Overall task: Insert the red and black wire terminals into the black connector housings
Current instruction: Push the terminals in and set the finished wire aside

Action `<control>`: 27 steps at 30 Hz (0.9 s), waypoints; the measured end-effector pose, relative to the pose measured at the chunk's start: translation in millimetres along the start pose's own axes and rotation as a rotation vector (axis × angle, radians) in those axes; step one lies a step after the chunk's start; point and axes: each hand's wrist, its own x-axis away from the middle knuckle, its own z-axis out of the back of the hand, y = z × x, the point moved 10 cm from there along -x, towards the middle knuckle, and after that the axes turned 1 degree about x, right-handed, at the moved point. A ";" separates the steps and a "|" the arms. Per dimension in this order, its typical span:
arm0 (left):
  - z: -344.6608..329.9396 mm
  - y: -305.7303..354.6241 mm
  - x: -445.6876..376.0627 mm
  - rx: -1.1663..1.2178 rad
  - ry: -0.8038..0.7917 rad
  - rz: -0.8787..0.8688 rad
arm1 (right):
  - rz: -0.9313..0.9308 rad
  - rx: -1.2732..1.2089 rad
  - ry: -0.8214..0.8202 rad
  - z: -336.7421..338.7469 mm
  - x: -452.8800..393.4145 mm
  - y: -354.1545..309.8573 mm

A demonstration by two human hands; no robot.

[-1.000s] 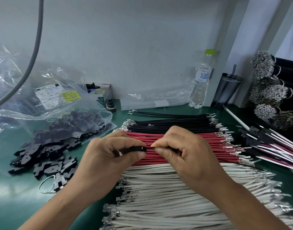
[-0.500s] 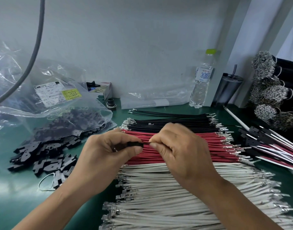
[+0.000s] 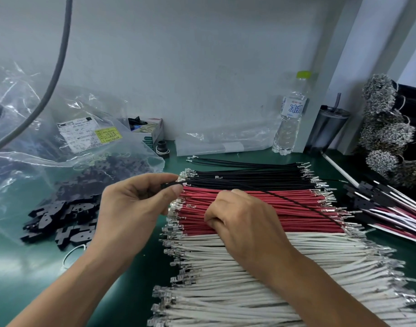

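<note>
Connector housing [image 3: 165,185], small and black, pinched between thumb and forefinger of left hand [image 3: 131,206], at about 10 o'clock from frame centre. One black wire [image 3: 273,194] runs from it toward 4 o'clock. Right hand [image 3: 244,223] rests on red wires [image 3: 296,208], fingers curled down among them; whether they pinch one, cannot tell. White wires [image 3: 273,279] at 6 o'clock.

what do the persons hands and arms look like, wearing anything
Both are bare. The left hand and right hand wear no gloves, and no rings or watch show. Both forearms are uncovered down to the frame edge: no sleeves, wristbands, cables or markings are visible.
</note>
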 end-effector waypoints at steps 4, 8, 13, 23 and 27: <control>1.3 -2.8 -0.9 0.005 0.006 0.024 | 0.013 -0.036 -0.031 0.6 -1.2 -2.8; 0.8 -4.7 -0.4 0.003 0.002 0.041 | 0.026 0.004 -0.031 -1.3 -2.9 -5.5; 5.7 -6.1 -1.4 0.069 0.040 0.077 | -0.049 -0.035 0.068 14.4 -1.6 8.4; -19.5 -17.7 5.6 0.319 -0.164 0.288 | -0.073 -0.349 0.263 53.3 6.8 19.6; -25.4 -22.0 8.2 0.358 -0.227 0.332 | -0.067 -0.350 0.302 59.6 10.1 19.2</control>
